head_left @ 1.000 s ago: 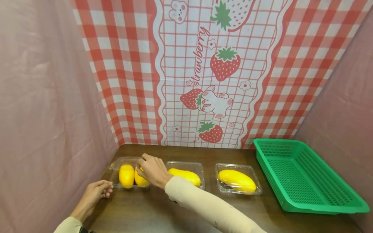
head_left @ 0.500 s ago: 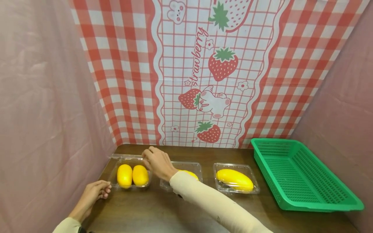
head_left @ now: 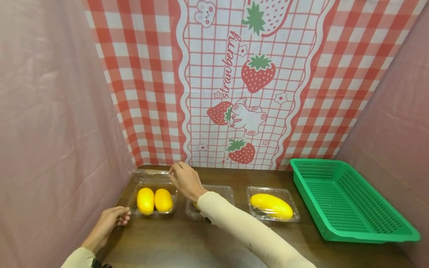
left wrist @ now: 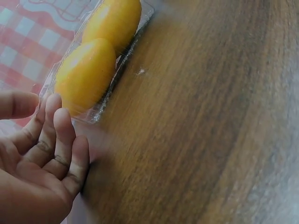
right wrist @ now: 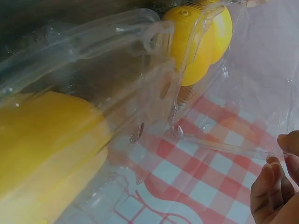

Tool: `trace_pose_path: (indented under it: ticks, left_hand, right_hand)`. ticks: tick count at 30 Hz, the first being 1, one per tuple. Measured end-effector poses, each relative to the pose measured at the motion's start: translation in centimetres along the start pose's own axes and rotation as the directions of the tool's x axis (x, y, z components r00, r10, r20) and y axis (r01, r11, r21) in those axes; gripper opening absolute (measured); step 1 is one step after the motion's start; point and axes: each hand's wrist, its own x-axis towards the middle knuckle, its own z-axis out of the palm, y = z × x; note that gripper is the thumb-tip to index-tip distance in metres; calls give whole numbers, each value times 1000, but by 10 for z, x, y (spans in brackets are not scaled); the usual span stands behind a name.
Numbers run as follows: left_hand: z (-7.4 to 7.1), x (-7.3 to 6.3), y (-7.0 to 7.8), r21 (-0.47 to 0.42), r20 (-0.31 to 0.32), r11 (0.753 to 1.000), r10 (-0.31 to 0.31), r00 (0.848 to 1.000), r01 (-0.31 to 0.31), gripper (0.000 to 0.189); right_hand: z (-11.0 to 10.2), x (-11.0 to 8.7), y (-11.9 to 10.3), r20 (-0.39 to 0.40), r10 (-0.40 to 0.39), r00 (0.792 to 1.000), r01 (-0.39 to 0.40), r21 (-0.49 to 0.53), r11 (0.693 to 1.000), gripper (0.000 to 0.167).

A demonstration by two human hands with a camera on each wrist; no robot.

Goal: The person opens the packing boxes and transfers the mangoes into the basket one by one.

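a person's right hand [head_left: 187, 181] pinches the raised lid [head_left: 151, 174] of a clear box [head_left: 135, 206] holding two yellow fruits [head_left: 145, 201] at the table's [head_left: 161, 242] left, its near corner pinched by the left hand [head_left: 108, 219].

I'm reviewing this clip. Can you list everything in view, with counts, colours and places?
Table: one, brown, under the items
Printed cloth: one, red and white, behind the table
Curtains: two, pink, left and right sides
Basket: one, green, far right
Left container: one, clear, table's left
Middle container: one, clear, partly behind the right sleeve
Right container: one, clear, beside the basket
Raised lid: one, clear, above the left container's back edge
Fruits: four seen, yellow, two in the left container, one in each other
Sleeves: two, cream, on both arms
Left hand: one, bare, at the left container's near-left corner
Right hand: one, bare, pinching the raised lid's edge
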Motion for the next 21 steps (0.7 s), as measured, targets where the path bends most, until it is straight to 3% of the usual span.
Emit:
trace_pose_path:
  ticks: [10, 21]
  left_hand:
    - [0, -1, 1, -15, -2, 1000, 5, 1000, -5, 26]
    - [0, -1, 0, -6, -6, 1000, -14, 1000, 14, 25]
  right_hand:
    - [7, 9, 11, 26, 158, 987, -159, 69, 985, 10]
    - [13, 17, 19, 52, 346, 937, -350, 164, 922, 11]
